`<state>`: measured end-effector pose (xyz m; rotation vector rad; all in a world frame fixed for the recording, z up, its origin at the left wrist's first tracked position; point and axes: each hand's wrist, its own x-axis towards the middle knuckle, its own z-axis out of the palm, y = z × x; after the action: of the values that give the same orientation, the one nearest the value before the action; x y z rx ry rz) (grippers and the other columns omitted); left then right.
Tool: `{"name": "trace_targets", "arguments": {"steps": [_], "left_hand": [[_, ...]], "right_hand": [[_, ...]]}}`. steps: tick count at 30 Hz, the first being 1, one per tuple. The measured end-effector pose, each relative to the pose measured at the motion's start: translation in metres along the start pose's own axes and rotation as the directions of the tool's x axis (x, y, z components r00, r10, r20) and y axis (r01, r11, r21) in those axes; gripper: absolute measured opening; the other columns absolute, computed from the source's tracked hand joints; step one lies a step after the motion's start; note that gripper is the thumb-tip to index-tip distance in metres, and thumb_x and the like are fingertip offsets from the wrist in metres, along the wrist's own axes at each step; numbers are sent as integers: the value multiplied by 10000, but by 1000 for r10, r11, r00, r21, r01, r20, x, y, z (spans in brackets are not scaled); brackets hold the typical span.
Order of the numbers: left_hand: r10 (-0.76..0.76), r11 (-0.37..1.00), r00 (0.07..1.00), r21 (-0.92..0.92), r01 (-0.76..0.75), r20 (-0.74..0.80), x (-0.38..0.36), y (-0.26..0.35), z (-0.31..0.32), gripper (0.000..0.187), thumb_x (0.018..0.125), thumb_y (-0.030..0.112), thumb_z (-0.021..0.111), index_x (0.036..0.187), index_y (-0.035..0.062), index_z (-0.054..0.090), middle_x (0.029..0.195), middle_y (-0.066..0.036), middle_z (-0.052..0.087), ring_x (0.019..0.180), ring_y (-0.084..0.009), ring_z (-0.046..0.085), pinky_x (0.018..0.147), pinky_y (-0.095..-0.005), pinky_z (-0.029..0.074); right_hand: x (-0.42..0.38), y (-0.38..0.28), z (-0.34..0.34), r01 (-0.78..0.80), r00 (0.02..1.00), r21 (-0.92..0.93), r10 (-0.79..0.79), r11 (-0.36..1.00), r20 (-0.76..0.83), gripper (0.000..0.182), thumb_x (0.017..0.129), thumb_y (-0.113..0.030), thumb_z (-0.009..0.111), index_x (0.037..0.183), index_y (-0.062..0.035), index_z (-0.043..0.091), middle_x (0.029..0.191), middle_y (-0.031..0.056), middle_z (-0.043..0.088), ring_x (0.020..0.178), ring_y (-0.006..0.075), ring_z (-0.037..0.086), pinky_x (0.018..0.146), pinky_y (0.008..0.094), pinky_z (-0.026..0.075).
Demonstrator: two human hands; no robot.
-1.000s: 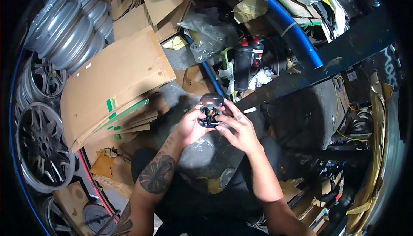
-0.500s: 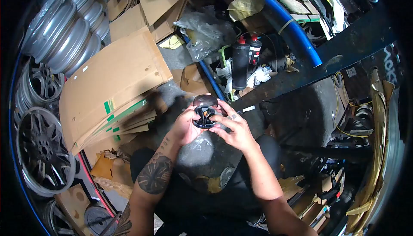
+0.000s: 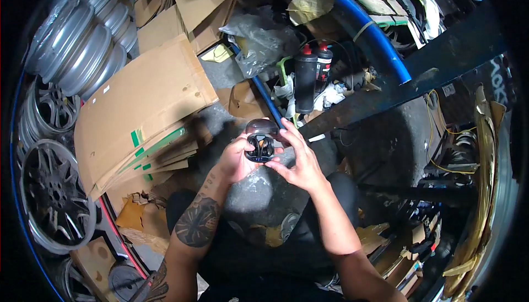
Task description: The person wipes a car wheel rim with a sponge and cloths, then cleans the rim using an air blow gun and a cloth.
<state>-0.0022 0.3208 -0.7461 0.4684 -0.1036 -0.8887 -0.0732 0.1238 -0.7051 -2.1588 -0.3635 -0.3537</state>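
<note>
The small glossy black hinged case (image 3: 260, 141) shows an orange spot inside its open shell. The flat brown cardboard sheets (image 3: 140, 106) carry green tape stripes along their edges. Two tall black plastic bottles (image 3: 309, 79) have red caps. The thick curved pipe (image 3: 374, 37) is bright blue. The stacked metal wheel rims (image 3: 82, 54) are silver-grey. The concrete floor (image 3: 259, 197) is mottled grey.

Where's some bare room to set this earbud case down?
Bare grey concrete floor shows below the small open black earbud case, and more right near the dark beam. Flattened brown cardboard and black squeeze bottles crowd elsewhere.
</note>
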Motion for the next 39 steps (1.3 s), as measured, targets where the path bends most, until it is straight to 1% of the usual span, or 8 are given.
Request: {"name": "trace_targets", "arguments": {"steps": [14, 23, 25, 26, 27, 29, 33, 39], "left_hand": [[-49, 980, 999, -195, 46, -12, -6, 9, 7, 652, 1065, 430, 247, 1620, 89, 261, 1548, -217, 430, 1402, -414, 468, 1108, -629, 429], [162, 856, 983, 509, -96, -87, -8, 12, 23, 687, 1067, 456, 486, 1614, 109, 258, 1496, -155, 520, 1236, -294, 618, 1045, -424, 489], [625, 439, 779, 849, -294, -53, -16, 47, 59, 453, 1034, 291, 600, 1417, 64, 519, 1338, -147, 622, 1124, -277, 662, 980, -380, 518], [719, 552, 656, 761, -339, -229, -30, 77, 108, 240, 1003, 133, 604, 1219, 34, 644, 1214, -131, 656, 1013, -250, 686, 910, -369, 543], [866, -249, 406, 956, -158, 292, -59, 98, 152, 138, 922, -7, 586, 1032, -6, 669, 1092, -121, 697, 1020, -214, 656, 908, -376, 540], [746, -623, 27, 712, -324, 665, -100, 118, 212, 153, 930, 19, 574, 1061, 4, 653, 1121, -114, 678, 1043, -214, 641, 918, -380, 530], [563, -732, -348, 255, -632, 750, -132, 114, 285, 192, 947, 72, 550, 1119, 25, 620, 1181, -101, 640, 1088, -216, 611, 938, -388, 511], [543, -743, -463, 145, -654, 701, -139, 96, 322, 260, 971, 151, 514, 1206, 55, 571, 1269, -82, 583, 1155, -218, 565, 967, -399, 483]], "right_hand": [[-3, -2, 3, 23, 987, -173, 6, 985, 162, 851, 756, -246, 875, 1508, -169, 484, 1390, 100, 614, 1113, 373, 667, 984, 450, 519], [-17, -13, -45, -125, 977, 0, 123, 992, -174, 578, 768, -171, 841, 1314, -86, 670, 1242, 138, 707, 1173, 283, 684, 997, 382, 551], [-43, -8, -71, -241, 886, 168, 287, 956, -363, 619, 754, -150, 841, 1343, -75, 665, 1235, 106, 719, 1144, 204, 682, 978, 342, 532], [-49, -14, -83, -210, 786, 358, 374, 910, -491, 586, 795, -134, 816, 1350, -35, 654, 1263, 99, 693, 1138, 180, 658, 984, 338, 511], [-51, -25, -101, -146, 704, 371, 359, 917, -612, 570, 843, -114, 782, 1374, 9, 617, 1324, 109, 647, 1156, 190, 634, 1009, 347, 495], [-43, -36, -141, -69, 568, 216, 216, 974, -794, 595, 909, -92, 727, 1461, 13, 529, 1402, 126, 590, 1246, 208, 590, 1049, 357, 476], [11, -70, -216, -31, 466, 115, 116, 993, -877, 579, 945, -68, 697, 1482, 2, 492, 1355, 113, 609, 1212, 186, 599, 1053, 329, 466], [120, -8, -303, 71, 465, -108, -128, 992, -876, 601, 842, -60, 786, 1394, 0, 555, 1263, 153, 636, 1074, 222, 671, 926, 332, 554]]}}
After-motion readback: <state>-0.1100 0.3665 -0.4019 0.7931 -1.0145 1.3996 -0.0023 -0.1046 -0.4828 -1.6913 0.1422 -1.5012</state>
